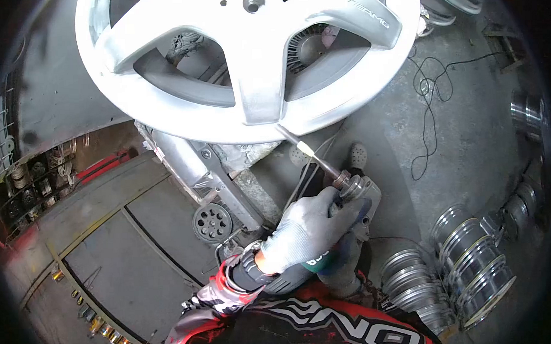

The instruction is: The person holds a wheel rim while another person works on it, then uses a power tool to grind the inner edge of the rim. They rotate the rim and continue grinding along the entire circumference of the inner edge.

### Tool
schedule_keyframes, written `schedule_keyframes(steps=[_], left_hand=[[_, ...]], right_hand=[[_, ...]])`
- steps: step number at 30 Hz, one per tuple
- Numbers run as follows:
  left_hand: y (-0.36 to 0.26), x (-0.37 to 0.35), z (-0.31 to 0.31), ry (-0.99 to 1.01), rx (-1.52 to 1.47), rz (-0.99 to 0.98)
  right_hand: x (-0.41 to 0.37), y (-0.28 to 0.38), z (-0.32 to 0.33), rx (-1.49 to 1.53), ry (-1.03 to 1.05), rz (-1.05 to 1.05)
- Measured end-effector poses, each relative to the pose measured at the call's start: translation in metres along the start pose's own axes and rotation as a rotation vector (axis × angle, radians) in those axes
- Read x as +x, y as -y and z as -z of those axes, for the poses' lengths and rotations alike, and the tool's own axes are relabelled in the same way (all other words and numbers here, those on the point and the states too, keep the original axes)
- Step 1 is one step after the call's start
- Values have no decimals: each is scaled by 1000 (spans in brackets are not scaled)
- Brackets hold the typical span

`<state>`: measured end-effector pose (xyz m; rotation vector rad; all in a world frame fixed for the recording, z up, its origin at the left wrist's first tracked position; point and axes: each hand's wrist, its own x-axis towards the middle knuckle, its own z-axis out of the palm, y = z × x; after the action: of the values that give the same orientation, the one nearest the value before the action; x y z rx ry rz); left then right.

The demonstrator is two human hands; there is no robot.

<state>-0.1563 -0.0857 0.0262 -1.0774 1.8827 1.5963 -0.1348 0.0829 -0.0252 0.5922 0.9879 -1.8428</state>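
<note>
A large silver alloy wheel (260, 81) with AMG lettering on one spoke fills the top of the view. My left hand (308, 228), in a grey-white glove with a dark watch at the wrist, is closed around the front of a power grinder (353, 184) with a long thin spindle. The spindle (308, 149) points up and left, its tip at the wheel's lower edge beside a spoke; whether it touches cannot be told. Behind, my right hand (345, 269), also gloved, wraps the grinder's body and is partly hidden by the left hand.
A metal stand (209, 174) with a round black handwheel (212, 223) is below the wheel. Stacked rims (473, 262) stand at lower right. A black cable (428, 124) loops over the floor. Small fittings line a bench (99, 324) at lower left. A clog (358, 156) shows beneath the grinder.
</note>
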Motion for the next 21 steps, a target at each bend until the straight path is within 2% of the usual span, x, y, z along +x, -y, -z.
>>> schedule_keyframes(steps=[1, 3, 4, 6, 7, 9, 10, 13, 14, 15, 17, 18, 19, 21], left_hand=[[2, 0, -1, 0, -1, -2], [10, 0, -3, -70, -3, -119], [12, -2, 0, -76, 1, -115], [18, -10, 12, -172, 173, -336], [18, -13, 17, -171, 177, -332], [15, -19, 31, -174, 146, -306], [13, -17, 40, -135, 216, -316], [4, -14, 32, -153, 100, -308], [-8, -13, 28, -81, -63, 61], [-10, -9, 21, -74, -66, 61], [-5, -3, 6, -62, -70, -6], [8, 3, -3, -58, 95, -296], [3, 6, -6, -55, 92, -297], [-9, 12, -10, 6, 10, -76]], right_hand=[[2, -4, 4, -1, 0, 1], [9, -13, 9, -142, 121, 170], [8, -15, 11, -138, 126, 166], [7, -11, 1, -145, 81, -54], [8, -8, -11, -141, 81, -56], [14, -6, -39, 69, 227, 66], [15, -11, -36, 29, 69, -63], [18, -8, -31, 71, 89, -7], [17, -1, -22, 29, 96, -106], [16, 3, -20, 28, 89, -104], [14, 12, -18, -75, 107, 177], [8, 8, -3, -14, 56, 72], [7, 8, 8, -16, 54, 74], [7, 14, 19, 46, -42, -43]])
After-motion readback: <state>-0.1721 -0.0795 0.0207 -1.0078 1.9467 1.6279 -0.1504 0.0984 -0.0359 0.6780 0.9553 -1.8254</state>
